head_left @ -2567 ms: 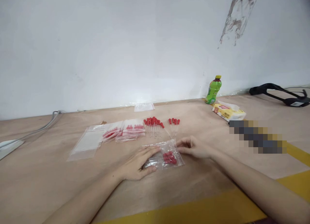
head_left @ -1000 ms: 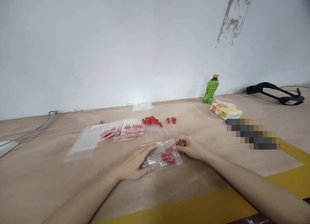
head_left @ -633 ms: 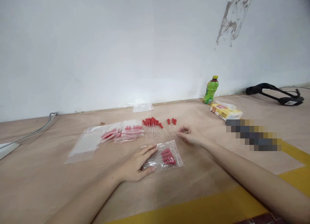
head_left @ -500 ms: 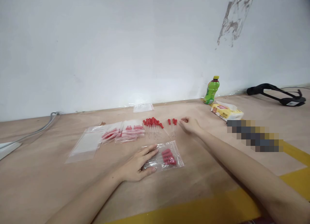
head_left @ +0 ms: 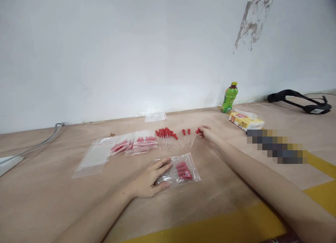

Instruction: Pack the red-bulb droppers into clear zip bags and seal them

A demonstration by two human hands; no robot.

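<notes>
Several red-bulbed droppers (head_left: 183, 169) are lying inside the clear bag (head_left: 193, 173); the left hand (head_left: 149, 178) is pressing it flat, fingers spread, while the right hand (head_left: 207, 133) is pinching a loose dropper (head_left: 194, 138).

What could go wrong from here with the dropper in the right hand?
The right hand pinches only the red bulb of one dropper, so its thin clear tip may snag or snap on the table. The left hand pins just one end of the bag, whose mouth could shift or close.

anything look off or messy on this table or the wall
Only the wall: a grey scuffed patch at the upper right looks scraped or peeling. On the table things lie orderly: the left hand holds down a clear bag, and the right hand pinches one red-capped dropper.
</notes>
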